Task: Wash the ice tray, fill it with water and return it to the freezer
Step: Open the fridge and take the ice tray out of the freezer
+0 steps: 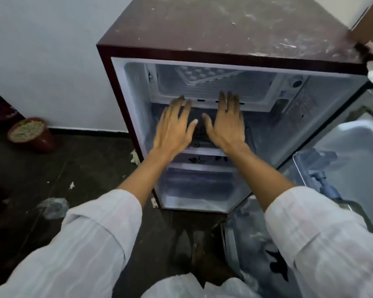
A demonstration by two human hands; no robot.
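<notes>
A small maroon fridge (224, 29) stands with its door (353, 147) swung wide to the right. Behind the translucent flap of the freezer box (213, 84) at the top, a white ice tray (202, 75) lies at a slant. My left hand (172, 125) and my right hand (226, 123) are stretched out side by side in front of the fridge, fingers straight and spread, palms down. Both hold nothing. Their fingertips reach the lower edge of the freezer flap; whether they touch it is unclear.
Inside the fridge, dark items lie on the shelf (200, 151) below my hands. A brown pot (30, 134) stands on the dark floor at the left wall. A crumpled plastic bag (54, 206) and paper scraps litter the floor. My foot (198, 259) is below the fridge.
</notes>
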